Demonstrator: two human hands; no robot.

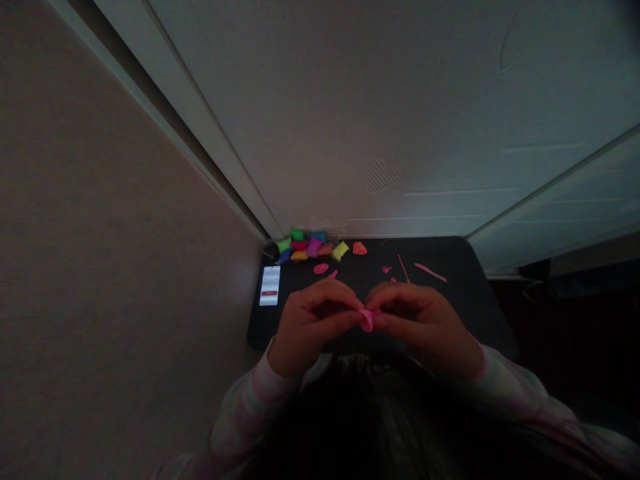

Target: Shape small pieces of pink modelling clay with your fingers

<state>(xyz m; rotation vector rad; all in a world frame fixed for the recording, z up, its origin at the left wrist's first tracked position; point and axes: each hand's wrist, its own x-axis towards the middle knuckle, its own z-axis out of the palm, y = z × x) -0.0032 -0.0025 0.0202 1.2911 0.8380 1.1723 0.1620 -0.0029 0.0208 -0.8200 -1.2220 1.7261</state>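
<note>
Between my two hands is a small piece of pink modelling clay (pixel 367 321), raised over the near side of the dark table (pixel 465 313). My left hand (pixel 315 323) pinches its left side between thumb and forefinger. On the other side, my right hand (pixel 427 327) pinches it the same way, with the fingertips of both hands almost meeting. A flat pink clay piece (pixel 321 269) lies on the table beyond my left hand. Small pink bits (pixel 387 270), a thin pink stick (pixel 403 268) and a pink modelling tool (pixel 430 272) lie beyond my right hand.
Several colourful clay packets (pixel 313 247) are heaped at the back left, with a yellow packet (pixel 341 251) beside them. An orange clay lump (pixel 359 249) sits at the back. A phone (pixel 270 285) with a lit screen lies at the left edge. A pale panel (pixel 320 133) rises behind the table.
</note>
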